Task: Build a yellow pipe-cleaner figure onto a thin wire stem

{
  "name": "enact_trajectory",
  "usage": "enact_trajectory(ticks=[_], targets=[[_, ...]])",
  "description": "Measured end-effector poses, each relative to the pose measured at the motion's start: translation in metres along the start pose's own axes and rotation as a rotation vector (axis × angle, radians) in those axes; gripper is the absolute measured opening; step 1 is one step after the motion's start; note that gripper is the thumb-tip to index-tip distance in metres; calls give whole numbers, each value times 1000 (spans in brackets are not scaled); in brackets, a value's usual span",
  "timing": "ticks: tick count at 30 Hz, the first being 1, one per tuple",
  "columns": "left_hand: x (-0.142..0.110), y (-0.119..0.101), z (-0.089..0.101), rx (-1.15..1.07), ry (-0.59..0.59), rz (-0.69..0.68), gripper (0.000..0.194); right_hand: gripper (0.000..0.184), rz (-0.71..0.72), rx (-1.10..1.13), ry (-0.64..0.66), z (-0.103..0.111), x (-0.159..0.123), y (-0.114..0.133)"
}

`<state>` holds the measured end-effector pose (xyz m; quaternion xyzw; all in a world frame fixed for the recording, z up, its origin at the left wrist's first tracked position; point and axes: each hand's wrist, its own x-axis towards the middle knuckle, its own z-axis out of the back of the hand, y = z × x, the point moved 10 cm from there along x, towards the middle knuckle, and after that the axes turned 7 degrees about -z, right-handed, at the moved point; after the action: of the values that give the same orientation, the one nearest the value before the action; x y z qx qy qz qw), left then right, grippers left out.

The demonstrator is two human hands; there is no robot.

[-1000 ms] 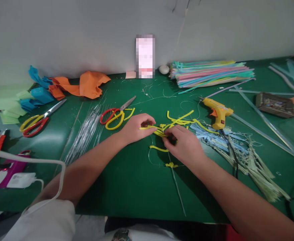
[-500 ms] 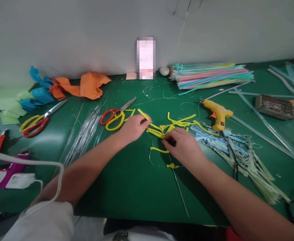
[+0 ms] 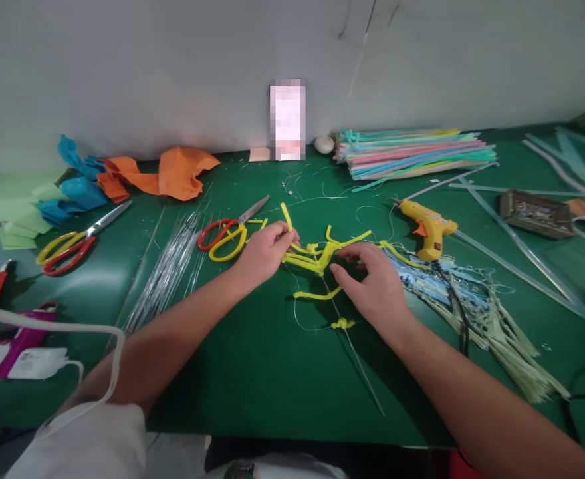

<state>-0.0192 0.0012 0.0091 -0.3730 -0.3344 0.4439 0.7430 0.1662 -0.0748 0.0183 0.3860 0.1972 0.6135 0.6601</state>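
Note:
A loose pile of yellow pipe-cleaner strips [image 3: 322,253] lies in the middle of the green table [image 3: 252,359]. My left hand [image 3: 262,251] is closed on one yellow strip [image 3: 287,219], whose free end sticks upward. My right hand [image 3: 372,283] hovers over the right side of the pile with fingers spread, fingertips touching the strips. Just in front of the hands lie a curved yellow piece [image 3: 317,294] and a thin wire with a yellow knot [image 3: 342,324] at its top.
Red-and-yellow scissors [image 3: 227,233] and a bundle of thin wires [image 3: 167,269] lie left of my hands, another pair of scissors [image 3: 73,241] further left. A yellow glue gun [image 3: 427,226], pale strips [image 3: 476,299] and coloured straws [image 3: 412,150] are right. Orange and blue paper [image 3: 173,169] sits at the back.
My left hand has lifted its yellow strip so the end points up. My right hand has opened from a pinch and spread its fingers over the pile.

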Motion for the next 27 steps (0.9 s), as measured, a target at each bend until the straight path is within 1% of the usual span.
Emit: enact_trajectory(ticks=[4, 6, 7, 9, 12, 16, 18, 22, 25, 27], targets=[[0, 4, -6, -195, 20, 56, 22, 28, -132, 15, 47, -8, 0, -14], [0, 0, -5, -278, 5, 40, 18, 34, -195, 66, 54, -9, -1, -18], [0, -5, -4, -306, -8, 11, 16, 35, -224, 111, 54, -9, -2, -19], [-1, -16, 3, -324, -53, -63, 13, 33, -278, 252, 47, -7, -3, -22], [-3, -28, 11, -322, -114, -144, 14, 22, -385, 476, 18, -4, -4, -30], [-5, -36, 14, -392, -140, -201, 13, 25, -516, 638, 48, -9, -6, -41], [-4, -36, 12, -427, -129, -206, 11, 26, -549, 736, 109, -16, -6, -41], [-3, -33, 7, -483, -85, -205, 9, 25, -553, 957, 319, -33, -7, -26], [-2, -29, 4, -605, -64, -200, 11, 24, -591, 1079, 436, -42, -9, -20], [-1, -26, 2, -672, -49, -182, 11, 22, -615, 1118, 514, -47, -12, -17]])
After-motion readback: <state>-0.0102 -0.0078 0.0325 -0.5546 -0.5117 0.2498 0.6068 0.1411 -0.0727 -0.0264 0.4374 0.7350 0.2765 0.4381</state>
